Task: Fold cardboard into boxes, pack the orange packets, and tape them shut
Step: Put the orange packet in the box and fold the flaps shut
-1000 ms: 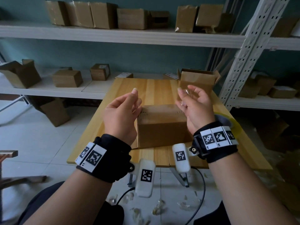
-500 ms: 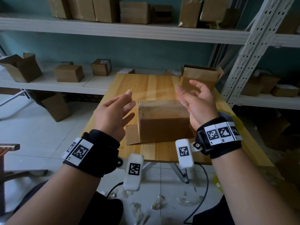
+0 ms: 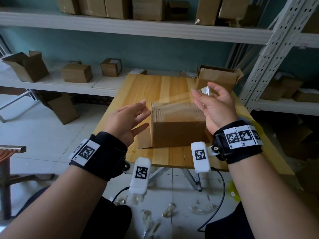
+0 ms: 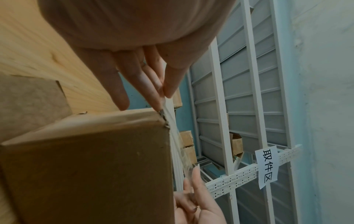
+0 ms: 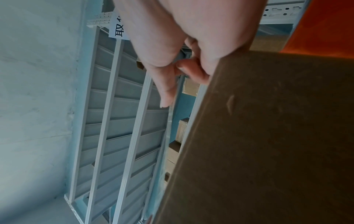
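Note:
A closed brown cardboard box (image 3: 177, 125) sits on the wooden table (image 3: 155, 87), with one flap (image 3: 144, 140) sticking out flat at its lower left. A strip of clear tape (image 3: 174, 98) runs taut above the box top between my two hands. My left hand (image 3: 143, 107) is left of the box. In the left wrist view its thumb and fingertips (image 4: 162, 94) pinch one end of the tape (image 4: 178, 145). My right hand (image 3: 203, 94), over the box's far right corner, pinches the crumpled other end. No orange packets show in the head view.
An open cardboard box (image 3: 217, 80) stands at the table's far right corner. White metal shelves (image 3: 120, 28) behind and a rack (image 3: 269, 54) to the right hold more boxes. Scraps of tape (image 3: 169, 211) litter the floor under the table's near edge.
My hands have moved apart, the left going left and down and the right up and right. The clear tape now stretches out between them over the box.

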`<state>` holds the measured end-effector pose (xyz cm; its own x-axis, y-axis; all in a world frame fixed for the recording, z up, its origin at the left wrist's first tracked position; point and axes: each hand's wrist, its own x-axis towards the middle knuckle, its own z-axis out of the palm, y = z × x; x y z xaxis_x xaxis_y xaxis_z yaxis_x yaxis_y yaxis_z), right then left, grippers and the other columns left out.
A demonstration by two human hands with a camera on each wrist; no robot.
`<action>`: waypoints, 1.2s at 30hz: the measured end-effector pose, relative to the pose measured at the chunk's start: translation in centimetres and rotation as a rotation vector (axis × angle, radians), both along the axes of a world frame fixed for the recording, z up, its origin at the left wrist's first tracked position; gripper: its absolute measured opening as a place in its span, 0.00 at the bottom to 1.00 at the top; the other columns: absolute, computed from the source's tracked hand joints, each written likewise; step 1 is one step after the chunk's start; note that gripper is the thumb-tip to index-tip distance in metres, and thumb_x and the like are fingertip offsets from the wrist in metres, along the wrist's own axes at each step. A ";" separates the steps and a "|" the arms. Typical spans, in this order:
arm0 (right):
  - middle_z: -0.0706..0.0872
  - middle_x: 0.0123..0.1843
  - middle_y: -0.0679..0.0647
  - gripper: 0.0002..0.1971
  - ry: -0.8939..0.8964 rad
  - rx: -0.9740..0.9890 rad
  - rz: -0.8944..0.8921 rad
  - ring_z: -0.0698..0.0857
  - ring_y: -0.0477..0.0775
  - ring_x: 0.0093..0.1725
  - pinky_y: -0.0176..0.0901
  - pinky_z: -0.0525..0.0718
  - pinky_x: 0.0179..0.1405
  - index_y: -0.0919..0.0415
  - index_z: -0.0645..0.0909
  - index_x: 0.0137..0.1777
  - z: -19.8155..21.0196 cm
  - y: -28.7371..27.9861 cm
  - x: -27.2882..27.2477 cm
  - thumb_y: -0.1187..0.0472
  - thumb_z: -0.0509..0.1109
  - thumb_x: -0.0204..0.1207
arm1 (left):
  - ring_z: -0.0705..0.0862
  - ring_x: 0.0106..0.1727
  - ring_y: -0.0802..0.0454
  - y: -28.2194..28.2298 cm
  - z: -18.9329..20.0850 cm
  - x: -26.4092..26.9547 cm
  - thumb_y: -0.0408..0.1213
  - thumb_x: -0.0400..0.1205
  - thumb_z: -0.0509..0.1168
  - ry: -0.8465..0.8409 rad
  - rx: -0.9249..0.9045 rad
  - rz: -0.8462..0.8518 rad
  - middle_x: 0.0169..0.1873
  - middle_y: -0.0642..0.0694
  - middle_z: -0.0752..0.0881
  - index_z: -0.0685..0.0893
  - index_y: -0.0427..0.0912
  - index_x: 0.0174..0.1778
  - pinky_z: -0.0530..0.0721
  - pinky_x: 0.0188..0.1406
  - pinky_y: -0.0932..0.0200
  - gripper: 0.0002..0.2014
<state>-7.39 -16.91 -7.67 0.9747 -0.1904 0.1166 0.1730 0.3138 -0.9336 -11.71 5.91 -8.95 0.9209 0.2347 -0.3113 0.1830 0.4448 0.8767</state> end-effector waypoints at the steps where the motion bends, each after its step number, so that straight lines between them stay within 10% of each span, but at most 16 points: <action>1: 0.73 0.80 0.73 0.36 0.001 -0.001 -0.002 0.88 0.63 0.71 0.43 0.91 0.59 0.57 0.76 0.77 0.1 0.0 -0.1 0.70 0.85 0.71 | 0.96 0.46 0.55 0.0 0.0 0.0 0.37 0.82 0.79 0.005 -0.006 -0.004 0.49 0.47 0.97 0.92 0.42 0.62 0.95 0.53 0.48 0.13; 16: 0.74 0.73 0.64 0.36 0.004 0.020 0.004 0.91 0.56 0.61 0.46 0.91 0.64 0.60 0.74 0.80 0.2 0.1 -0.6 0.73 0.83 0.74 | 0.89 0.28 0.59 0.1 -1.4 1.2 0.34 0.82 0.79 0.022 -0.082 -0.032 0.35 0.46 0.92 0.90 0.35 0.60 0.93 0.35 0.59 0.13; 31: 0.76 0.73 0.66 0.39 0.019 0.133 0.032 0.88 0.62 0.71 0.49 0.90 0.67 0.61 0.71 0.83 -0.4 -0.4 0.4 0.76 0.81 0.74 | 0.90 0.32 0.55 -0.3 -1.7 1.2 0.33 0.80 0.79 -0.028 -0.048 -0.030 0.38 0.40 0.93 0.90 0.32 0.52 0.94 0.45 0.58 0.09; 36: 0.82 0.51 0.55 0.42 0.000 0.145 0.044 0.90 0.57 0.67 0.53 0.89 0.70 0.61 0.70 0.84 -1.1 -0.5 1.1 0.74 0.83 0.73 | 0.91 0.37 0.54 -0.5 -1.9 1.1 0.34 0.81 0.79 -0.006 -0.005 -0.038 0.42 0.40 0.94 0.90 0.34 0.49 0.95 0.52 0.54 0.08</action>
